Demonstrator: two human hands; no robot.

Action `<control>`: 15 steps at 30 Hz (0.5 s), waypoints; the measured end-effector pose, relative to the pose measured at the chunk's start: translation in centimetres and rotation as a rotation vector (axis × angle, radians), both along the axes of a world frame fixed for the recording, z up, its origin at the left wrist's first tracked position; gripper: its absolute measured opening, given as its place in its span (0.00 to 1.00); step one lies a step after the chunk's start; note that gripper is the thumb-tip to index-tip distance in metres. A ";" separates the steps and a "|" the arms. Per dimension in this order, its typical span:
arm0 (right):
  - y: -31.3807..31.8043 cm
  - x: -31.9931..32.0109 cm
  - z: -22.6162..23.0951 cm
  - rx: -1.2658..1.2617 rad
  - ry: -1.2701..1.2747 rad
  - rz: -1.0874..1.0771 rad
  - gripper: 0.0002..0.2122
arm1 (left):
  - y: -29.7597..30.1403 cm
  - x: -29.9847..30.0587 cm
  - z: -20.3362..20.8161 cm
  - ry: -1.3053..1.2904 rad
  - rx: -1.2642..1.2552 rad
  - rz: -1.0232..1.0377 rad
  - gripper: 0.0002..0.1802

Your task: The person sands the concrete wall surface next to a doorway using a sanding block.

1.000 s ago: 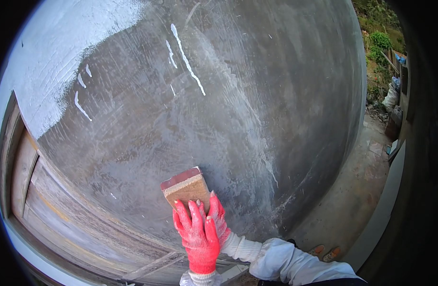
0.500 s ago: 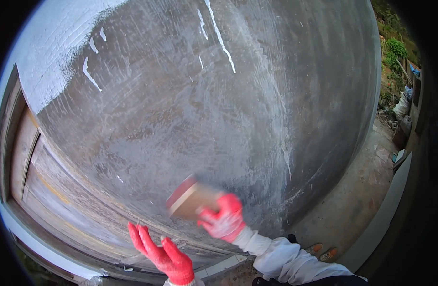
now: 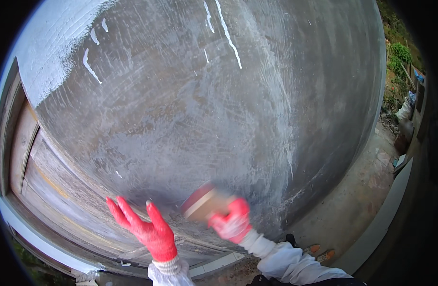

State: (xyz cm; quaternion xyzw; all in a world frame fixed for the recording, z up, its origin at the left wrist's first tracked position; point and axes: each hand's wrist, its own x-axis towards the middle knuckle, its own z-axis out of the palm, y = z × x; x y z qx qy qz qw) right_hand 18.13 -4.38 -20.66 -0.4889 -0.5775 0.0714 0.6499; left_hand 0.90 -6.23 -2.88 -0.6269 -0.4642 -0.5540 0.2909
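A broad grey cement wall point(image 3: 190, 109), streaked with pale trowel marks and a few white dashes, fills nearly the whole view, its upper left corner a lighter, whiter patch. Along its left side runs a weathered wooden frame point(image 3: 23, 143), and to the right a strip of bare concrete ground point(image 3: 357, 200) curves away toward green shrubs point(image 3: 399, 52) at the far edge. Low on the wall, a person in white sleeves and red gloves works the surface: the right hand point(image 3: 233, 224), blurred in the frame, has its fingers wrapped round a wooden float point(image 3: 203, 202) with a red edge, held flat to the wall just left of the hand. The left hand point(image 3: 150, 231) is raised beside it, near but not touching the float, palm toward the wall, fingers spread wide and holding nothing; whether its fingertips touch the cement cannot be told. Below the right sleeve, the toes of two orange-soled shoes point(image 3: 319, 252) show on the ground
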 end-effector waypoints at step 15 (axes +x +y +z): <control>4.1 12.0 10.3 0.351 -0.225 -0.564 0.45 | 5.8 -1.8 2.5 0.143 0.187 0.282 0.42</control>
